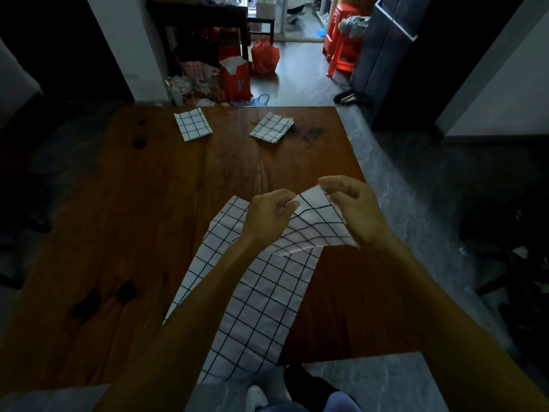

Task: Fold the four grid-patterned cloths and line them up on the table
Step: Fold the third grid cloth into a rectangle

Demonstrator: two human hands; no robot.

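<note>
A white cloth with a black grid [261, 295] lies lengthwise on the wooden table [118, 233], its near end hanging over the front edge. My left hand [269, 215] and my right hand [353, 208] each pinch the far end, which is lifted and bent back toward me. Two folded grid cloths sit near the table's far edge: one to the left [193, 125] and one to the right [271, 127], a gap between them.
The table's right edge runs close beside my right hand, with grey floor [416, 188] beyond. Red bags [237, 78] and clutter stand on the floor behind the table. Red stools [341, 40] are at the back right. My feet [285, 391] show below the front edge.
</note>
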